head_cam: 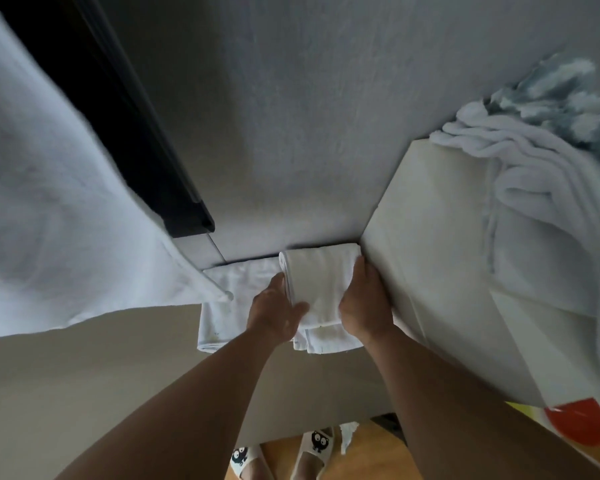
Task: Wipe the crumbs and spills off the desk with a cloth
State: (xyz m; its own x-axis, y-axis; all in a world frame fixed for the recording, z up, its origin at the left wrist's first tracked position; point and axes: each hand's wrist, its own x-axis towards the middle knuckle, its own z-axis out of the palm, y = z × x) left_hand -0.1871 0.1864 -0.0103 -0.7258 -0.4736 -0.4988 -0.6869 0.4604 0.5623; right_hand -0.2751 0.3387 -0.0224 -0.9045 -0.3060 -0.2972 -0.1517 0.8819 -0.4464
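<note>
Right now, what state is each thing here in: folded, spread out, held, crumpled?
folded cloth: folded thick, lying on the flat cloth, held from both sides.
flat cloth: spread on the desk, faintly stained.
left hand: grips the folded cloth's left edge.
right hand: grips its right edge.
large white towel: hanging at the left.
crumpled towel: heaped on the white box.

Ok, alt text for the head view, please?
The left hand and right hand hold a folded white cloth on the desk, close to the wall. A pale box topped with crumpled towels stands just right of it, and white fabric hangs at left.
</note>
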